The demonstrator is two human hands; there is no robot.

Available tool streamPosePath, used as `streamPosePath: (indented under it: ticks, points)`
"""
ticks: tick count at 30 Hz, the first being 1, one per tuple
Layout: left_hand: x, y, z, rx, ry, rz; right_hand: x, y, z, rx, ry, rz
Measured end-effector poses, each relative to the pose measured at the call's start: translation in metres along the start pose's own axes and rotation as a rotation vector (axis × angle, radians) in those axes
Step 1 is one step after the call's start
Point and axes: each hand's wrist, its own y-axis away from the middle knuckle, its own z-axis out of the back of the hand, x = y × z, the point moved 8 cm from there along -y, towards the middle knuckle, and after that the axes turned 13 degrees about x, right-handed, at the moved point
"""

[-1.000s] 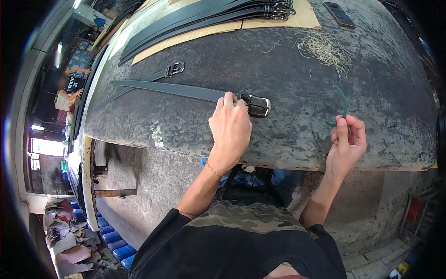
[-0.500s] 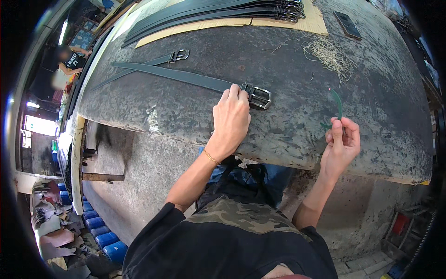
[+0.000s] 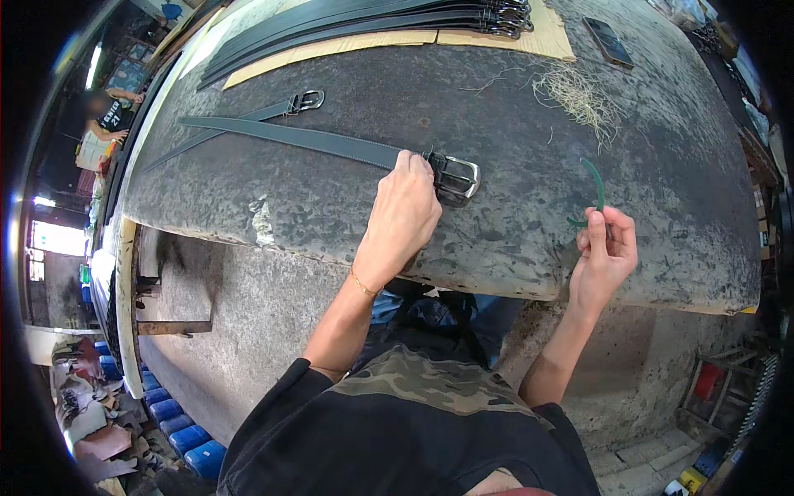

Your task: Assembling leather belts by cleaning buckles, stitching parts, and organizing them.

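My left hand (image 3: 404, 202) is closed on a dark belt (image 3: 314, 140) just behind its silver buckle (image 3: 459, 178). The strap lies on the worn dark tabletop, pointing left, with a pale stitch line along its edge. Between thumb and fingers, my right hand (image 3: 608, 248) pinches a thin, green, curved tool (image 3: 597, 183), bent like a narrow U. Its kind is not clear. The tool is held above the table, apart from the belt. A second belt (image 3: 269, 112) lies under the first, crossing it at the left, its buckle (image 3: 311, 100) farther back.
A stack of dark belts (image 3: 356, 26) rests on cardboard (image 3: 372, 45) at the back. A tangle of pale threads (image 3: 581, 97) lies beyond my right hand, near a phone (image 3: 609, 41). Blue drums (image 3: 204, 456) and scraps (image 3: 103, 442) are at lower left; another person (image 3: 107, 116) is far left.
The view has shifted slightly, moving the table's contents a little left in the picture. The buckle by my left hand has tilted a bit. Both hands keep their holds.
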Motion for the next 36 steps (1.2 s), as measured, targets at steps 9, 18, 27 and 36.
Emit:
streamPosePath:
  ticks: [9, 18, 27, 36]
  points:
    - [0.019, -0.009, 0.005, 0.115, 0.087, 0.009, 0.000, -0.002, -0.001, -0.006, -0.014, 0.005]
    - [0.002, 0.012, 0.003, -0.203, -0.044, 0.003, -0.001, -0.001, 0.001, -0.018, -0.021, 0.020]
    - [0.003, 0.014, 0.008, -0.225, -0.033, -0.095, -0.001, -0.002, -0.002, 0.009, -0.011, -0.004]
    - [0.020, 0.008, 0.005, -0.145, 0.160, -0.102, -0.006, -0.001, -0.011, -0.192, -0.017, -0.059]
